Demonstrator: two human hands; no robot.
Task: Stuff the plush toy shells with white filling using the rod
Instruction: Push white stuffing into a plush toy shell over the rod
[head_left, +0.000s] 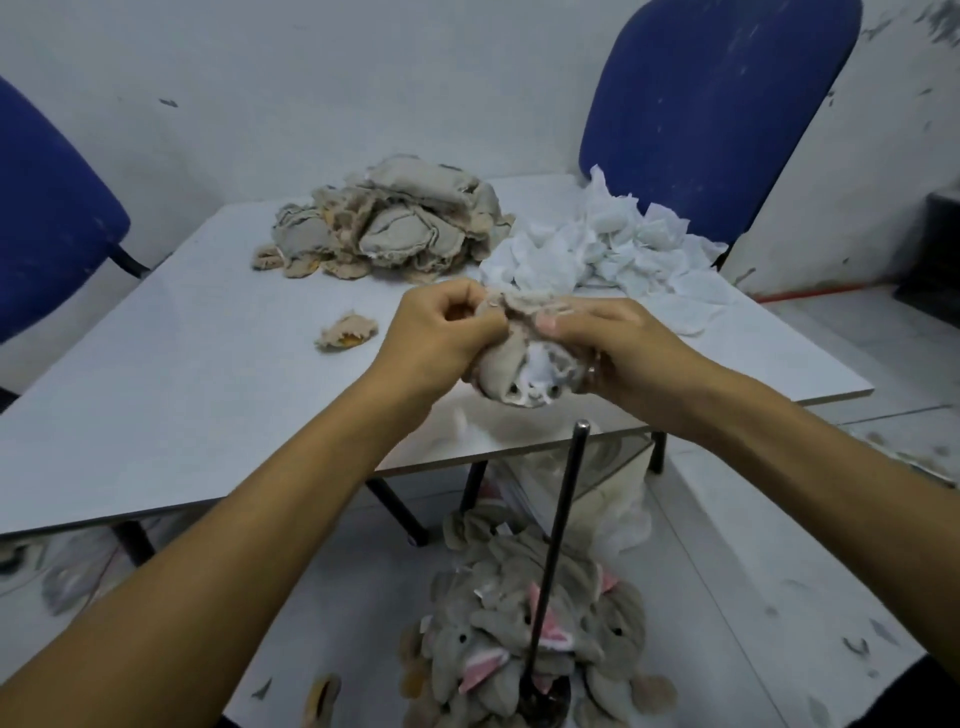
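I hold a beige plush shell (506, 358) above the near edge of the white table (182, 374). White filling shows in its opening at the underside. My left hand (441, 332) pinches the shell's left side. My right hand (618, 348) grips its right side, thumb on top. A dark rod (558, 540) stands upright below the shell, its tip a little under the opening and apart from it. A heap of beige shells (389, 223) lies at the back of the table. Crumpled white filling (597, 249) is piled to its right.
A small beige piece (347, 331) lies alone on the table. On the floor below, several grey plush toys with pink ears (519, 639) surround the rod's base. Blue chairs stand at the back right (717, 104) and the left (47, 208).
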